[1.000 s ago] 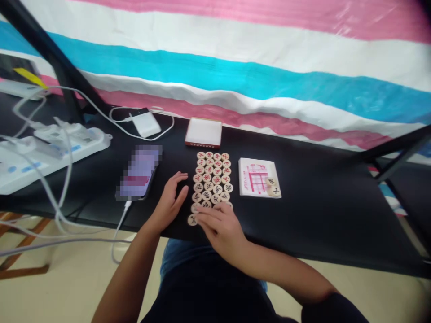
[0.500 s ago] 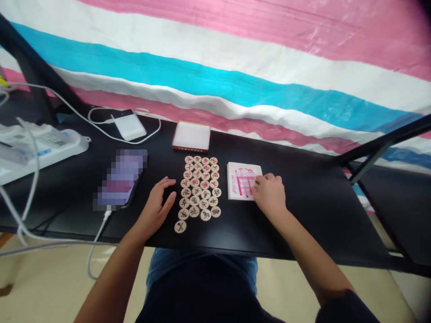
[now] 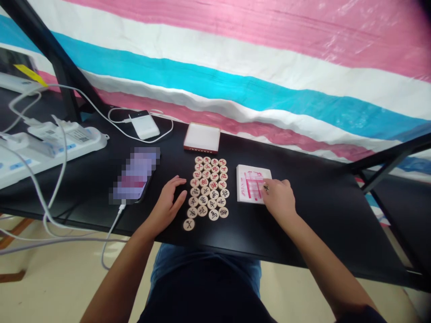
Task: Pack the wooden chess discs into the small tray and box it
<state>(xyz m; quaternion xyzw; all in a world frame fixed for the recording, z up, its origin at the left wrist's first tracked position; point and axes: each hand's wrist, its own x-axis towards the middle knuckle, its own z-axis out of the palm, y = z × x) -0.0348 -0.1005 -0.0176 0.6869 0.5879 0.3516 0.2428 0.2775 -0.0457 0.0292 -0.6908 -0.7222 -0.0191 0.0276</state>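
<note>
Left hand (image 3: 167, 204) is resting palm-down on the black table (image 3: 319, 224), its fingers (image 3: 177, 181) loosely spread and slightly curled, pinching nothing. Just right of those fingertips, a block of round wooden xiangqi pieces (image 3: 208, 188) is sitting in close rows, with red and black characters facing up. One lone piece (image 3: 189, 224) is lying apart from the block, just below the left thumb (image 3: 182, 197). Right hand (image 3: 279, 199) is lying over the right edge of a pink-printed paper card (image 3: 251, 184), with its fingers (image 3: 274, 185) curled and held close together. A small wooden piece (image 3: 266, 188) with a black character is showing right at those fingertips, partly hidden, on the card; cannot tell if it is being pinched. Past the left fingers, a phone (image 3: 134, 175) with a blurred screen is lying on the table with a white cable (image 3: 116, 229) plugged in. Beyond the block, a flat white box (image 3: 202, 137) is sitting ahead of the fingers, with a white power bank (image 3: 144, 125) to its left.
</note>
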